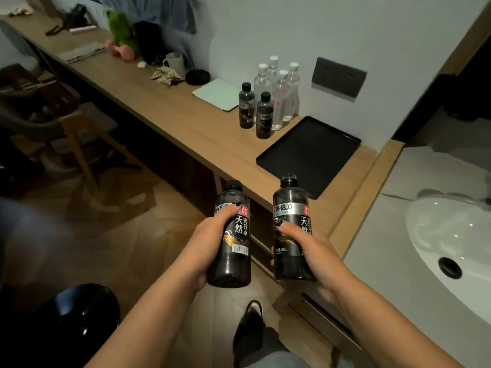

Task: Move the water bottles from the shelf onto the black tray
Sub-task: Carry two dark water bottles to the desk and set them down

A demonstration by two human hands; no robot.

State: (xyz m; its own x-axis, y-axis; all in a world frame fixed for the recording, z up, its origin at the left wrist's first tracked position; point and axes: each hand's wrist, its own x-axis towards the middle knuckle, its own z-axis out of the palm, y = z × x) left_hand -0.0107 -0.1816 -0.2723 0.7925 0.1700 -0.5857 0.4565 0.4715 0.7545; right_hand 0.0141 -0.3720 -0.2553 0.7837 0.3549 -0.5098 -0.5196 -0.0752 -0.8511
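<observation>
Curling round a dark bottle each, the fingers of the left hand [212, 235] gripped the left bottle [230, 235] and those of the right hand [305, 251] gripped the right bottle [291, 229], both held upright in the air short of the tabletop [164, 110]. Just beyond them the black tray [310, 155] lay bare, nothing set on it yet. Further back, beside the tray, two more dark bottles [264, 115] and four clear bottles [281, 94] stood grouped against the wall. By my judgement the task had barely begun, with every bottle left to place.
</observation>
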